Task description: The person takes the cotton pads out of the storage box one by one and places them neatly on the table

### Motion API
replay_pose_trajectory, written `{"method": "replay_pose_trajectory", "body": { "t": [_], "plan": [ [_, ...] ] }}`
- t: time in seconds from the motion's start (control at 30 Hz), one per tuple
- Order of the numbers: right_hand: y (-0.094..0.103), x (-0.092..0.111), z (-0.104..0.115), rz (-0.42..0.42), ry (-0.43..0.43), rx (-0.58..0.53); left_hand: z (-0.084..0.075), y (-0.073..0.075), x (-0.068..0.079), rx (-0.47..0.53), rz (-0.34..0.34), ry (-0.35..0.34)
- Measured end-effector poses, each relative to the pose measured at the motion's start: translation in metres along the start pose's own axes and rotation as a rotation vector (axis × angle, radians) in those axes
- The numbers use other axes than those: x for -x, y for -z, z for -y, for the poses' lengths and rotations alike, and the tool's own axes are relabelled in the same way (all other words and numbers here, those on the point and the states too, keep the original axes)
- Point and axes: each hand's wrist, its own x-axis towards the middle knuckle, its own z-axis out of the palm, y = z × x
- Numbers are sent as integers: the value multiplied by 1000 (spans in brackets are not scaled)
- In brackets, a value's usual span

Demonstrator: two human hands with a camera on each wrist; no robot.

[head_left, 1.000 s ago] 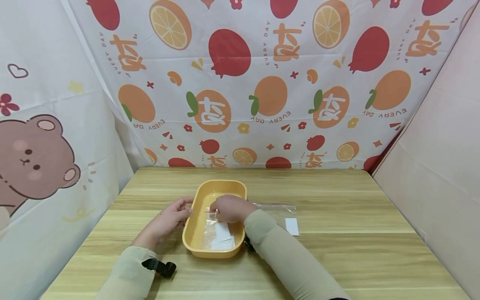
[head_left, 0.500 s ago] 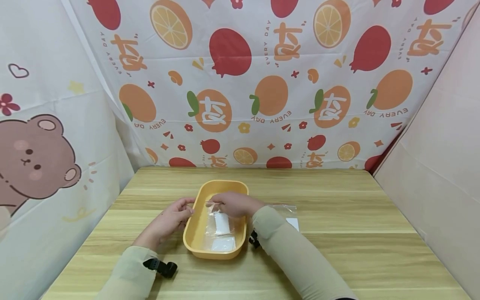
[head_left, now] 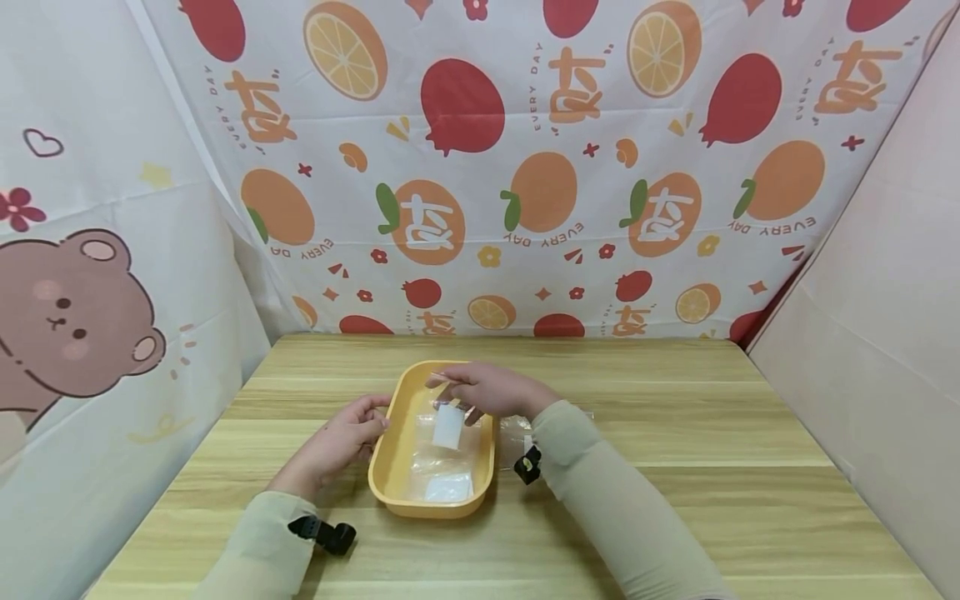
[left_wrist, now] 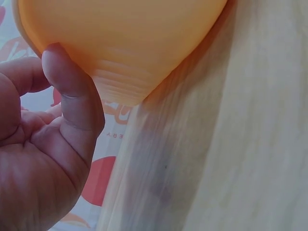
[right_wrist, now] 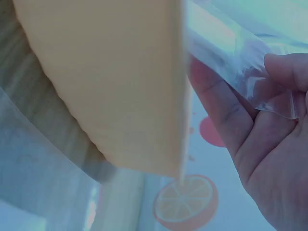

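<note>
A yellow tray [head_left: 390, 467] stands mid-table. My right hand [head_left: 453, 390] hovers over its far end and pinches the top of a clear zip bag [head_left: 448, 427] with a white card inside, which hangs above the tray. The right wrist view shows this right hand [right_wrist: 260, 144] with thumb and fingers on the clear zip bag [right_wrist: 231, 53], beside the yellow tray wall [right_wrist: 110, 82]. A second clear bag with a white card [head_left: 447, 486] lies in the tray's near end. My left hand [head_left: 371, 421] holds the tray's left rim. Its thumb [left_wrist: 72, 86] presses the tray's outer wall [left_wrist: 125, 43].
Another clear bag [head_left: 512, 430] lies on the wooden table [head_left: 675, 433] just right of the tray, partly hidden by my right forearm. Printed fabric walls [head_left: 525, 167] close in the back and both sides.
My right hand has lifted the clear bag with its card out of the tray and carried it toward the far end. The left hand stayed on the rim.
</note>
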Motion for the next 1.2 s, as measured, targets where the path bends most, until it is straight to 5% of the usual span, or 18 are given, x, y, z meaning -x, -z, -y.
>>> {"method": "replay_pose_trajectory", "body": {
  "t": [0.4, 0.6, 1.2],
  "plan": [
    [28, 32, 0, -62, 25, -121, 2, 3, 2, 16, 42, -29],
    [41, 49, -6, -104, 17, -78, 3, 4, 2, 4, 42, -27],
    [87, 119, -70, -198, -159, -36, 6, 9, -1, -1, 67, -40]
  ]
}}
